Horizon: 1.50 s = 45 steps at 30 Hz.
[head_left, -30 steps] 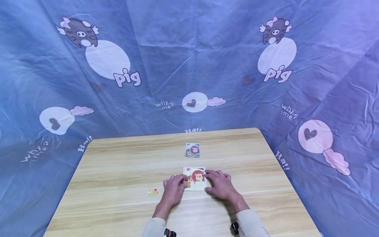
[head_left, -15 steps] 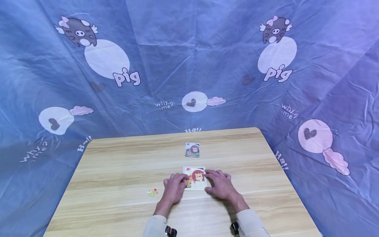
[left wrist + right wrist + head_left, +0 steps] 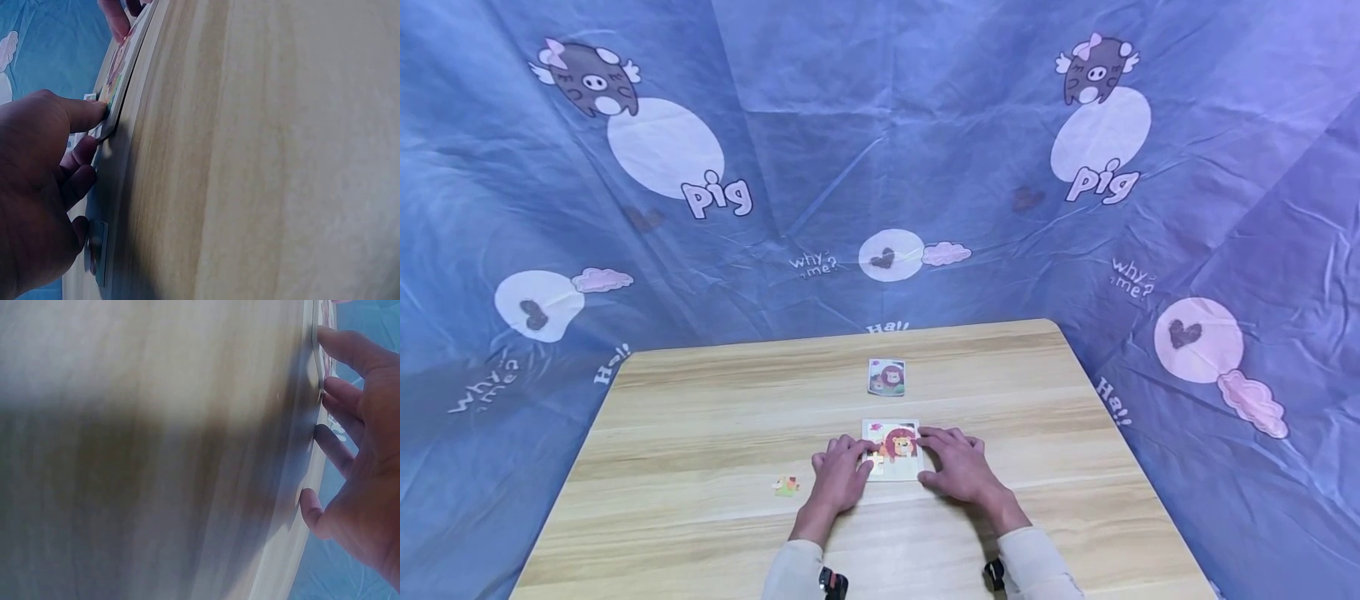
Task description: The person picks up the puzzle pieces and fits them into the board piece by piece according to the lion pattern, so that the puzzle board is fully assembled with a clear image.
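Note:
A lion jigsaw puzzle (image 3: pixel 898 443) lies on the wooden table between both hands, its pieces set in a pale tray (image 3: pixel 906 473). Bare tray shows at its lower right. My left hand (image 3: pixel 838 477) is at the tray's left side, with the index finger resting over a lower-left puzzle piece (image 3: pixel 877 460) and the thumb near the edge. In the left wrist view, one digit of that left hand (image 3: pixel 37 162) touches the top and the others curl below. My right hand (image 3: pixel 961 468) touches the tray's right edge, fingers and thumb spread apart.
A loose puzzle piece (image 3: pixel 786 486) lies left of the left hand. Behind the tray is a small lion picture card (image 3: pixel 887 377). A blue printed cloth (image 3: pixel 820 167) hangs around the back and sides of the table (image 3: pixel 700 425).
The piece under my left fingers has shifted slightly and now sits in the tray's lower-left part. The left fingers have loosened a little from it. My right hand stays at the edge.

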Tool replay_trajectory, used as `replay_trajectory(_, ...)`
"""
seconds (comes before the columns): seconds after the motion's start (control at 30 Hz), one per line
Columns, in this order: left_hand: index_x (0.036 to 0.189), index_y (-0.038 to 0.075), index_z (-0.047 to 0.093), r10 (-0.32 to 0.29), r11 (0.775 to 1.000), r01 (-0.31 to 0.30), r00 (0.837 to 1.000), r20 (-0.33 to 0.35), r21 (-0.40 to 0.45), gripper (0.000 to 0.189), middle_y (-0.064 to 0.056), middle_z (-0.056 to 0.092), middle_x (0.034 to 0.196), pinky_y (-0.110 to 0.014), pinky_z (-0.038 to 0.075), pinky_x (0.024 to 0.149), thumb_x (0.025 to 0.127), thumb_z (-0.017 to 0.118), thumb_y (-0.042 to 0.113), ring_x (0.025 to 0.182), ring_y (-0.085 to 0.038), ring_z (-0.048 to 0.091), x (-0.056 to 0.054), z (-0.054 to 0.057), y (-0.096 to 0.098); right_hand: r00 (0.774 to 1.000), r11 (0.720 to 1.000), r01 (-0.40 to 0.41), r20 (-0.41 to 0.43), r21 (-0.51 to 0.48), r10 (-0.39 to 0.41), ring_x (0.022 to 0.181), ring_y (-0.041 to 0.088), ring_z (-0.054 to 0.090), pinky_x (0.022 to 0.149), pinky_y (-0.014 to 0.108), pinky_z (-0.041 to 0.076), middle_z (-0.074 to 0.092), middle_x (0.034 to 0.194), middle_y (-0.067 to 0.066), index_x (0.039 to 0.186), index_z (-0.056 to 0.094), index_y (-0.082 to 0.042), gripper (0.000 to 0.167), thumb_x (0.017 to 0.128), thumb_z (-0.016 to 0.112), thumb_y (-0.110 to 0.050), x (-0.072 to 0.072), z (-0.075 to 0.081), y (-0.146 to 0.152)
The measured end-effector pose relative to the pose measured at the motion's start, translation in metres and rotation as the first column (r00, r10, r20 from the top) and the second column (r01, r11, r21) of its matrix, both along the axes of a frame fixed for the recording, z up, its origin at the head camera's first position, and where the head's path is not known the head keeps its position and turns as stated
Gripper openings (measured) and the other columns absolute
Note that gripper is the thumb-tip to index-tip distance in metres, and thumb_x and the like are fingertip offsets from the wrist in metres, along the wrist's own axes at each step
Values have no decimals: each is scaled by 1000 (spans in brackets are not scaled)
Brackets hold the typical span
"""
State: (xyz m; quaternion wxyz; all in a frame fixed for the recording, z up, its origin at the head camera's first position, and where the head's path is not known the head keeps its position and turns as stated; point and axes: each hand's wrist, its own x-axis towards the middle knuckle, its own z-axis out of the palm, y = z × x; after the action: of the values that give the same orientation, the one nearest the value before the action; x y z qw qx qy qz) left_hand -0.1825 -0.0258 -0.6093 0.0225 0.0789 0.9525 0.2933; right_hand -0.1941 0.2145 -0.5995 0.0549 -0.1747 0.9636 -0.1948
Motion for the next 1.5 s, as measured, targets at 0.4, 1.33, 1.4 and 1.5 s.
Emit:
replay_trajectory(0.4, 110, 32, 69, 16, 1000, -17, 1000, -24, -19, 22, 6, 53, 93, -41, 28, 79, 88, 64, 31, 87, -14, 43, -1, -1, 0, 1000, 1000, -3, -11, 12, 3, 126, 20, 47, 94, 56, 34, 49, 145, -7, 131, 58, -25, 62, 75, 75, -46, -1, 2, -1)
replay_trajectory(1.33, 106, 30, 70, 13, 1000, -14, 995, -99, -5, 22, 7, 61, 101, -44, 34, 88, 85, 67, 34, 94, -14, 50, 7, 1, -7, 1000, 1000, 1, 7, 7, -1, 127, 20, 47, 96, 58, 34, 49, 146, -6, 131, 58, -25, 62, 76, 74, -48, -1, 3, -2)
replay_trajectory(1.4, 109, 29, 69, 20, 1000, -21, 995, -98, -7, 26, 7, 63, 105, -43, 35, 89, 84, 68, 35, 96, -15, 52, 7, 2, -10, 1000, 1000, 1, 7, 8, -1, 127, 20, 47, 96, 58, 34, 49, 146, -6, 131, 58, -25, 62, 75, 74, -48, -1, 3, -2)
replay_trajectory(1.5, 111, 27, 69, 24, 1000, -25, 994, -106, 0, 29, 6, 65, 109, -43, 36, 88, 82, 69, 34, 99, -17, 55, 9, 3, -16, 1000, 1000, 3, 9, 15, -3, 127, 20, 47, 96, 58, 34, 48, 146, -6, 132, 58, -26, 63, 76, 74, -49, -1, 2, -1)
